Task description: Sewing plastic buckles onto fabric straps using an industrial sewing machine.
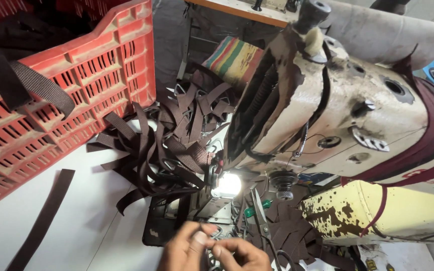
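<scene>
Both of my hands meet at the bottom edge, just in front of the sewing machine (347,115). My left hand (184,248) and my right hand (242,256) have their fingertips pinched together; something small may be between them, but it is too hidden to name. A lit lamp (227,184) shines under the machine head, just above my hands. A pile of dark brown webbing straps (177,145), some with metal rings, lies beyond the needle area. Scissors (262,221) lie to the right of my hands.
A red plastic crate (76,85) with a strap hanging over its rim stands at the left on the white table (76,226). One loose brown strap (43,221) lies near the left front. A striped cloth (232,57) sits at the back.
</scene>
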